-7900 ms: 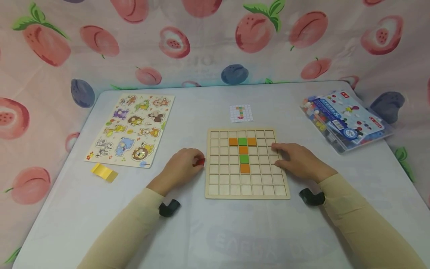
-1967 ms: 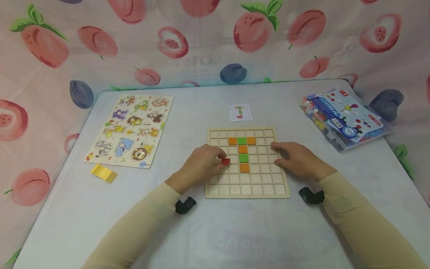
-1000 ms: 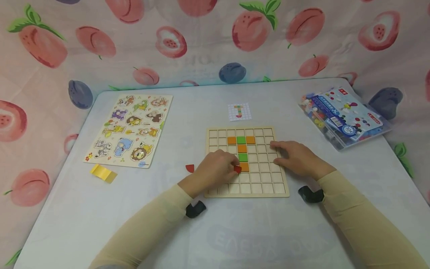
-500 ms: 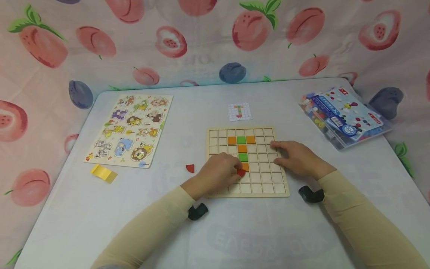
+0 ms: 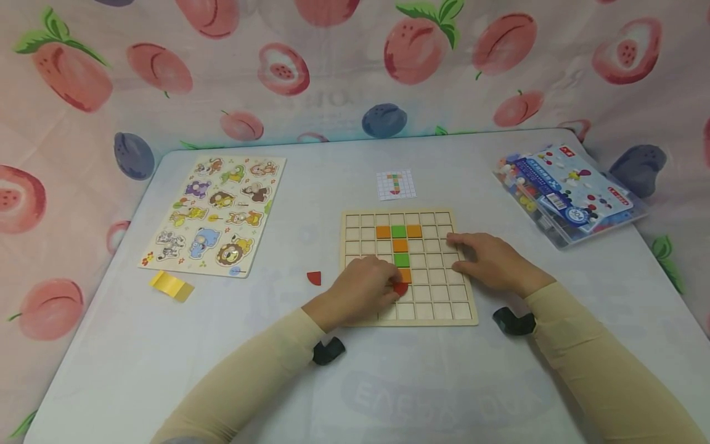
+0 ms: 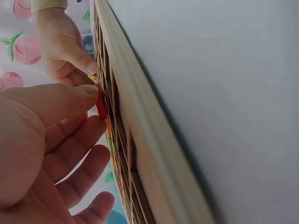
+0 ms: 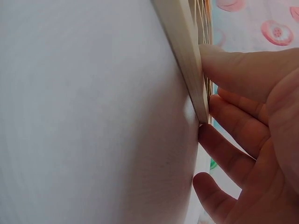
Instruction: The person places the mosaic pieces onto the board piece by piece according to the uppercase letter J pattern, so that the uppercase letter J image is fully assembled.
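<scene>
My left hand (image 5: 363, 287) reaches over the wooden grid board (image 5: 438, 295) and pinches a red quarter-circle tile (image 5: 401, 288) between thumb and fingertips. In the left wrist view the red tile (image 6: 101, 105) is tipped on edge, right at the grid. On the board it lies just below the lowest orange tile (image 5: 406, 275). Above that, green tiles (image 5: 402, 260) and orange tiles form a T shape. Another red quarter-circle tile (image 5: 314, 278) is on the table, left of the board. My right hand (image 5: 496, 262) rests its thumb and fingers on the board's right edge, fingers relaxed.
Behind the board lies a small pattern card (image 5: 396, 184) with a similar coloured T. An animal puzzle board (image 5: 213, 216) is at the left, with a folded gold piece (image 5: 172, 285) before it. At the back right is a plastic box (image 5: 571, 194) of colourful parts.
My left hand has moved from beside the board's left edge rightward over the grid, carrying the red tile to below the lowest orange one. The other red tile has come into view. My right hand stays put.
</scene>
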